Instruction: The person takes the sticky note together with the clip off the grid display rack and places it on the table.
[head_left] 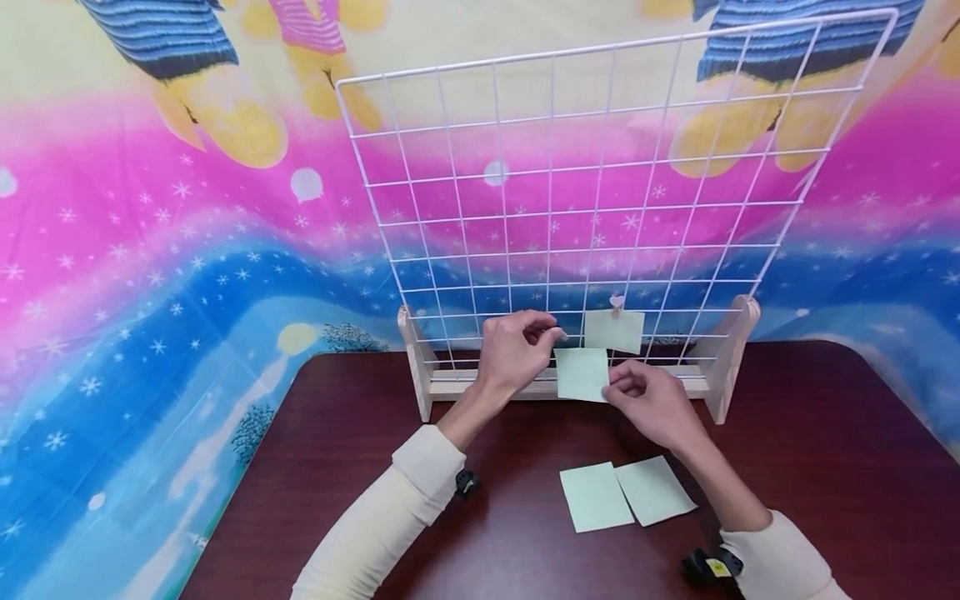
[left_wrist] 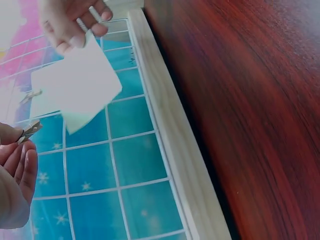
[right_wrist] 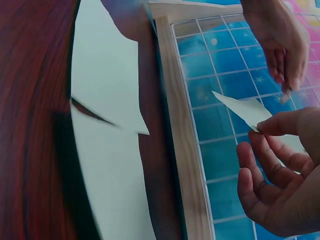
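Note:
My left hand [head_left: 517,352] pinches a small clip [left_wrist: 31,131] between thumb and forefinger, close in front of the wire grid. With thumb and fingertips, my right hand [head_left: 654,402] grips the edge of a pale green paper note [head_left: 582,374]. This note is held up before the grid's lower rows, just right of the left hand. Behind it and slightly higher, another pale note [head_left: 615,331] hangs on the grid from a small clip with a heart [head_left: 617,302]. In the left wrist view the two notes overlap.
The white wire grid [head_left: 615,47] stands upright in a wooden stand [head_left: 738,358] at the back of the dark red table [head_left: 337,500]. Two more pale notes [head_left: 597,497] [head_left: 657,492] lie on the table below the right hand. A printed cloth [head_left: 225,333] hangs behind.

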